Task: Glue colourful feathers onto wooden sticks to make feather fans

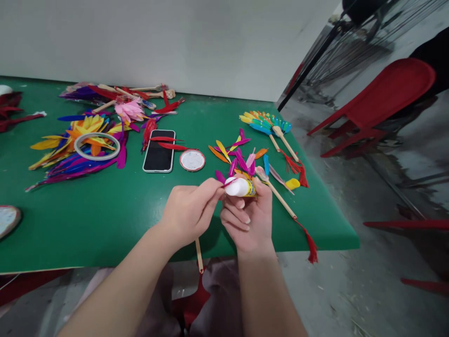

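In the head view my right hand (249,215) is closed around a white glue stick (236,186) with a yellow label. My left hand (191,210) pinches a thin magenta feather (230,182) that touches the white end of the stick. Below my left hand a wooden handle (199,255) sticks out past the table edge; its upper part is hidden. Loose magenta, orange and yellow feathers (240,160) lie just beyond my hands. A yellow cap (292,184) lies to the right, near a wooden stick (280,199) with a red tassel.
A feather fan (268,122) with red tassels lies at the back right of the green table (140,234). A phone (159,152) and a round white disc (192,160) are left of centre. Further left, a tape roll (97,157) rests on piled feathers. A red chair (389,100) stands right.
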The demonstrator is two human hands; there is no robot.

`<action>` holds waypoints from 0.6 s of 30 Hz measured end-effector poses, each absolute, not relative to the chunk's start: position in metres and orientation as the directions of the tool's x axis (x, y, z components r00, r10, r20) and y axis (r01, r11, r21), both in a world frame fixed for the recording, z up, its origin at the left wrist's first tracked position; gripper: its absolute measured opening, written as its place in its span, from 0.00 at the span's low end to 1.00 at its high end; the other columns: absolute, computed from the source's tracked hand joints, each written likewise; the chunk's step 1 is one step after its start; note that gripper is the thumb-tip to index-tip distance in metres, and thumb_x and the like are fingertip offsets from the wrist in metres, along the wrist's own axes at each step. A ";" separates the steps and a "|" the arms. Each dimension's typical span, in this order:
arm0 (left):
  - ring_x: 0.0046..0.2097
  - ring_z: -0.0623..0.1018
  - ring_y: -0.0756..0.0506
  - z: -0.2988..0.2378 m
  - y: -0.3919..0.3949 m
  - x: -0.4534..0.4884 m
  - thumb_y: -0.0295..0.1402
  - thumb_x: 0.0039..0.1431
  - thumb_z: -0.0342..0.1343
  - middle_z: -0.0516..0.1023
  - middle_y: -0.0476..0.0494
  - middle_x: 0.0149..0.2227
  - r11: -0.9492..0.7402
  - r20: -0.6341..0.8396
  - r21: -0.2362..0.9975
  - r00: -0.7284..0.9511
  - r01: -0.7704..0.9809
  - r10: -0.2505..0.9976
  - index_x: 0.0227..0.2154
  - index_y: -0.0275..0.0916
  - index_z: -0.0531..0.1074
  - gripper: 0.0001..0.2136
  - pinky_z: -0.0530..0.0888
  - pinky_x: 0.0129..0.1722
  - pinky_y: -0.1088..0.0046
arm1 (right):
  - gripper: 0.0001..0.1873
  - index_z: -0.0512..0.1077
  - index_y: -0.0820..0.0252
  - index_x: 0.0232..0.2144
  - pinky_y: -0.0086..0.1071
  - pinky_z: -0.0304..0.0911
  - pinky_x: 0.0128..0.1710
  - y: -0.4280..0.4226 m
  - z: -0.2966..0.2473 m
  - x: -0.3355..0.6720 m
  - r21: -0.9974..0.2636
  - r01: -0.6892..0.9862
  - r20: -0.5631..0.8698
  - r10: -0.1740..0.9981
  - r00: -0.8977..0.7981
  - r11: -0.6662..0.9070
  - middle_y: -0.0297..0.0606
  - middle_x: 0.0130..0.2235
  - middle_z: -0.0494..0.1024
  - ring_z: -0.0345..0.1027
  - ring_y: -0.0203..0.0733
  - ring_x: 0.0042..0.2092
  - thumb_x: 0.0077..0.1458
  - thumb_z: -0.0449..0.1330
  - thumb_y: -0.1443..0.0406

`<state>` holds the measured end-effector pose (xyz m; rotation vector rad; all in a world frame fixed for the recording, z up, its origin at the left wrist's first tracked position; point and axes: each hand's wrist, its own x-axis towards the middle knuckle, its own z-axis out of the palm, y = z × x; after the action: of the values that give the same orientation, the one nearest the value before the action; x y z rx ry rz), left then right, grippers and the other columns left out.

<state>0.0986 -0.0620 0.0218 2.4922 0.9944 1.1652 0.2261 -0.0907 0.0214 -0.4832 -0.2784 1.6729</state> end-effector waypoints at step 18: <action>0.17 0.66 0.55 0.022 -0.059 0.093 0.33 0.63 0.38 0.67 0.55 0.16 -0.754 0.553 0.447 0.514 0.482 0.656 0.26 0.38 0.62 0.13 0.59 0.19 0.81 | 0.12 0.72 0.64 0.20 0.13 0.39 0.06 -0.089 0.021 0.226 -0.457 -0.872 -0.189 0.977 -0.097 -0.174 0.26 0.14 0.67 0.44 0.19 0.11 0.44 0.61 0.60</action>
<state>0.0935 -0.0589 0.0217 2.5194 0.9650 1.0708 0.2263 -0.0895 0.0210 -0.5224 -0.2631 1.6738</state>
